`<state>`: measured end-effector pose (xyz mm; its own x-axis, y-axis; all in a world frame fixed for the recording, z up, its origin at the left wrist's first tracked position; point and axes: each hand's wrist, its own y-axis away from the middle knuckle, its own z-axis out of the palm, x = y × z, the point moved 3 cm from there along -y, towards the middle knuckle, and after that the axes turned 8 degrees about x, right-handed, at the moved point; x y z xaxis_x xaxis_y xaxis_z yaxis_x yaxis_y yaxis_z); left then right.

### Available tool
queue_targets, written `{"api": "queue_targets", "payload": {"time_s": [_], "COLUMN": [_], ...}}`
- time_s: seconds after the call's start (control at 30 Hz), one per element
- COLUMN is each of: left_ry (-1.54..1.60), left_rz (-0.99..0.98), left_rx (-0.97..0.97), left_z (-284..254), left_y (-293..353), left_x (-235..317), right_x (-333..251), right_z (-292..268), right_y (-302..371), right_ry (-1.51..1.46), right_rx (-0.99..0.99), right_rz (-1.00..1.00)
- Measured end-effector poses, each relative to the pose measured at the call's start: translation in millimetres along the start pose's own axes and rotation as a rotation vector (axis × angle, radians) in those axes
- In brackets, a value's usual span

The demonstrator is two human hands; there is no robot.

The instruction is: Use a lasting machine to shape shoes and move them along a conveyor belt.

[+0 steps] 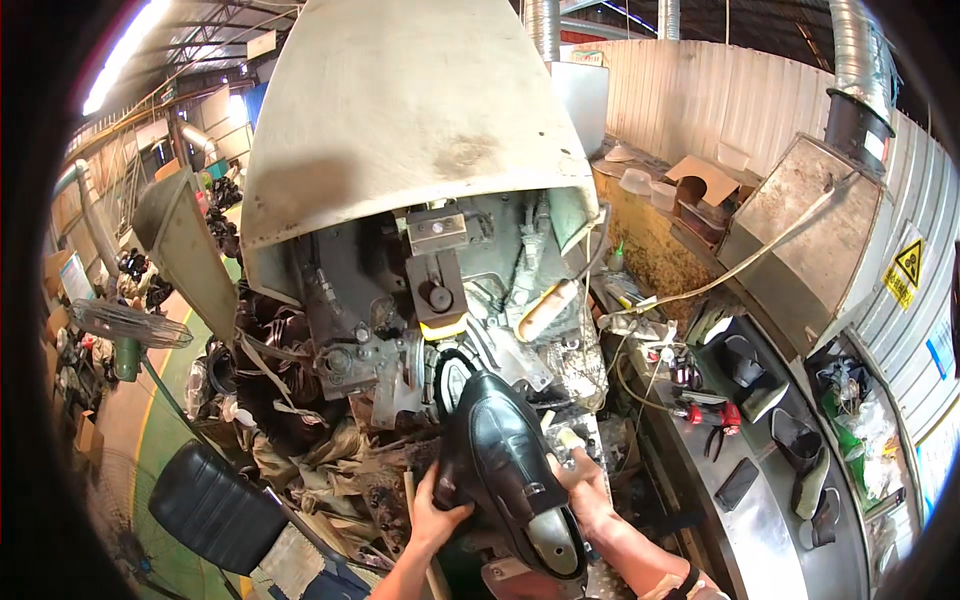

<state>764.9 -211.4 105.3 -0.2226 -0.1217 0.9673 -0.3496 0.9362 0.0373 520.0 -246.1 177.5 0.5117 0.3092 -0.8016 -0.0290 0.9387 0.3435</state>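
Observation:
In front of me a black leather shoe (487,430) is tilted with its toe end up at the machine and its heel end toward me. A pale, worn last (556,540) shows in its heel opening. My left hand (437,513) grips the shoe's left side, thumb against the leather. On the other side my right hand (583,488) holds it near the opening, some fingers hidden. Just beyond the toe stands the machine's metal head (437,285), with a yellow lower edge. A light, rounded part (453,383) shows beside the toe; I cannot tell what it belongs to.
A large cream hood (415,110) overhangs the machine. At right runs a metal-edged conveyor (770,545) with several shoes, a red-and-black tool (712,415) and a dark flat object (737,484). A black padded chair (215,507) and a fan (130,325) stand left.

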Motion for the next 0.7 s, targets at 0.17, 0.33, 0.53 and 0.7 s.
{"api": "queue_targets", "payload": {"time_s": [0.17,0.33,0.53,0.7], "left_ry": [0.912,1.061,1.057,1.02], "left_rz": [-0.308,-0.385,-0.519,-0.582], "left_rx": [0.14,0.236,0.33,0.361], "left_z": [5.3,19.4,26.5,31.2], "left_y": [-4.7,-35.4,-59.2,-59.2], "left_x": [25.2,56.4,36.6,19.6], "right_x": [21.3,46.4,65.4,68.0], "right_z": [39.1,52.8,49.1,52.6], "right_y": [-43.6,-89.9,-120.6,-112.9], "right_ry": [0.14,0.33,0.245,-0.036], "right_rx": [-0.028,0.137,0.174,0.142], "right_rz": [0.011,-0.11,-0.088,0.003]}}
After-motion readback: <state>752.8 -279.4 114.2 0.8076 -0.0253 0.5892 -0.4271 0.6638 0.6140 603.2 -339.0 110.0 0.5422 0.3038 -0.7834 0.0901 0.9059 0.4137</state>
